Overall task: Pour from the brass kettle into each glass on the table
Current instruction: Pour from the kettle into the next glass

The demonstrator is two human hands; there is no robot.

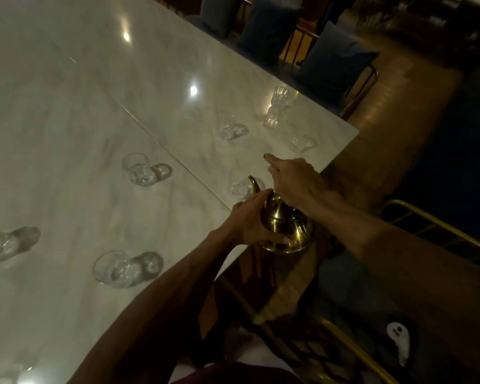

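Note:
The brass kettle [287, 230] is held at the table's near right edge, its curved spout pointing up over a small glass [240, 187]. My left hand [251, 220] cups the kettle's body from the left, fingers curled round it. My right hand [294, 180] grips the top of the kettle, where its handle is hidden, with the index finger stretched forward. Several clear glasses stand on the white marble table [94, 134]: one [137, 169] at the middle, one [115, 268] near me, one [229, 128] further off, a tall one [277, 106] near the far edge.
Blue cushioned chairs [333, 65] line the far side of the table. A gold-framed chair [438, 231] stands at my right, over a wooden floor. Another small glass [302, 144] sits by the table's right corner, and one [0, 243] at the left border.

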